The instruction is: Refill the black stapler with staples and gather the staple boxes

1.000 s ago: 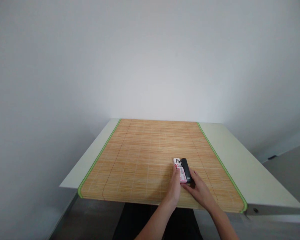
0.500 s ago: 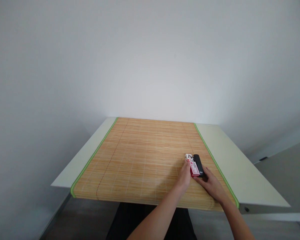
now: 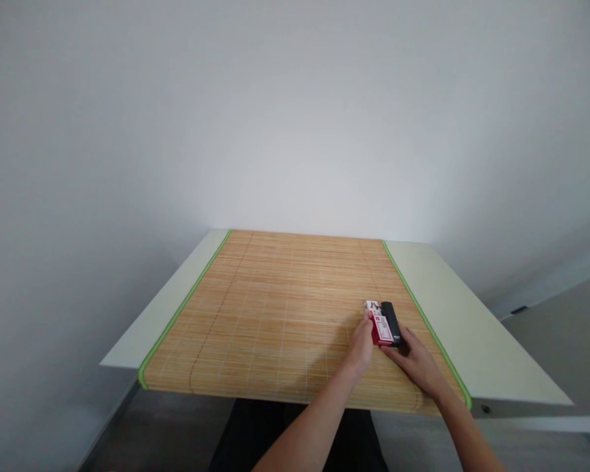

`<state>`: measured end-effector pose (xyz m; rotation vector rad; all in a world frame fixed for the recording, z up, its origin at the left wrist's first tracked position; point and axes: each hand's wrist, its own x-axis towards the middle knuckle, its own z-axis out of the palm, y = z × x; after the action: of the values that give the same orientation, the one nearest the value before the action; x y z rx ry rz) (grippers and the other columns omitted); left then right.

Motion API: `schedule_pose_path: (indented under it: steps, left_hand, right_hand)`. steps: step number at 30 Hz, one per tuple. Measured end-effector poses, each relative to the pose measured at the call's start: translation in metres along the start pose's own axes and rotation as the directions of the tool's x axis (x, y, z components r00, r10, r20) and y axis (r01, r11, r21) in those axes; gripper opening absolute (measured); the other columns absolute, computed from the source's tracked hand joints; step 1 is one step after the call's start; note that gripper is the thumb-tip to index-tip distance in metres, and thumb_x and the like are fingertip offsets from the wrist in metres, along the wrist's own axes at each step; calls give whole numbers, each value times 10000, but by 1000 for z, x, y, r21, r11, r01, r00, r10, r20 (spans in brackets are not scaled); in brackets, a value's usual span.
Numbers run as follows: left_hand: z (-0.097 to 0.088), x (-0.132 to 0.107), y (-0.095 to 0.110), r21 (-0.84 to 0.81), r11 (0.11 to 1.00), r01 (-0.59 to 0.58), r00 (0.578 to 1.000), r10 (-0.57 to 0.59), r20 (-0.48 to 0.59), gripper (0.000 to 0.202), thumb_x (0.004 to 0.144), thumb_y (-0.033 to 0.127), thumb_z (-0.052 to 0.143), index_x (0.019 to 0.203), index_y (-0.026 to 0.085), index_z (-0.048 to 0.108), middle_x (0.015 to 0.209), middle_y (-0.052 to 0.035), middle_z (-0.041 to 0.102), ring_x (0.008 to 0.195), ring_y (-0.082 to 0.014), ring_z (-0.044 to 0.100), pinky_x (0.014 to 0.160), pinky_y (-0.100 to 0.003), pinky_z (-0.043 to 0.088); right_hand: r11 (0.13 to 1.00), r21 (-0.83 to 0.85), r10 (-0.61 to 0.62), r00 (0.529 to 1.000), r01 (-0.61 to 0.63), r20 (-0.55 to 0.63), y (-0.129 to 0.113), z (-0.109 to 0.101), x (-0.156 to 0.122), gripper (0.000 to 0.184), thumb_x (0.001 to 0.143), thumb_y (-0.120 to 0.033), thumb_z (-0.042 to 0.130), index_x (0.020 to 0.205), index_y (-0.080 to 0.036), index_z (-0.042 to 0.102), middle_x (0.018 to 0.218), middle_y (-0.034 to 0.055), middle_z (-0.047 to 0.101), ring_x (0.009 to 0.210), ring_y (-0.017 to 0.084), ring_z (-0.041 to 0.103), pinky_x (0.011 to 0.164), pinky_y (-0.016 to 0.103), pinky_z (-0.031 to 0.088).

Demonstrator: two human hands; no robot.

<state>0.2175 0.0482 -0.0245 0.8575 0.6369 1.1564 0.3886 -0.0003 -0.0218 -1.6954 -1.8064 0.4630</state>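
On the right part of the bamboo mat (image 3: 285, 295), near its front, a small red and white box (image 3: 381, 328) lies beside a slim black stapler-like object (image 3: 391, 321). The two are side by side, long sides together, pointing away from me. My left hand (image 3: 362, 341) is closed on the left side of the box, thumb on top; its other fingers are mostly hidden. Around the near right end of the black object curves my right hand (image 3: 417, 360), with the thumb at the near ends and the fingers along the right side.
The mat has green edging (image 3: 191, 295) and covers the middle of a white table (image 3: 452, 314). A pale wall (image 3: 295, 131) rises behind the table. Below the front edge are my dark-clothed legs (image 3: 299, 439) and a grey floor (image 3: 152, 426).
Both hands and the two items stay almost in place. The view has shifted very slightly.
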Motion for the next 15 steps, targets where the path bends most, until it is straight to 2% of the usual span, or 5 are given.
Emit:
schedule_pose_path:
  steps: [8,15]
  left_hand:
    - [-3,-2,12,62,996,64,998,-66,23,473,965,346,451,1390,226,621,1433,-49,644,1374,-249,563,1210,-445,384]
    - [-7,-8,16,132,991,19,999,-25,45,487,971,351,479,1426,238,613,1481,-25,600,1417,-248,522,1248,-434,342]
  right_hand:
    - [1000,22,-6,1000,5,6,-4,-2,0,620,847,-562,658,1380,-250,600,1409,114,630,1251,349,600,1077,488,478]
    - [999,36,-3,1000,3,7,-5,-2,0,641,854,-559,652,1417,-263,573,1404,99,638,1235,340,615,1068,493,489]
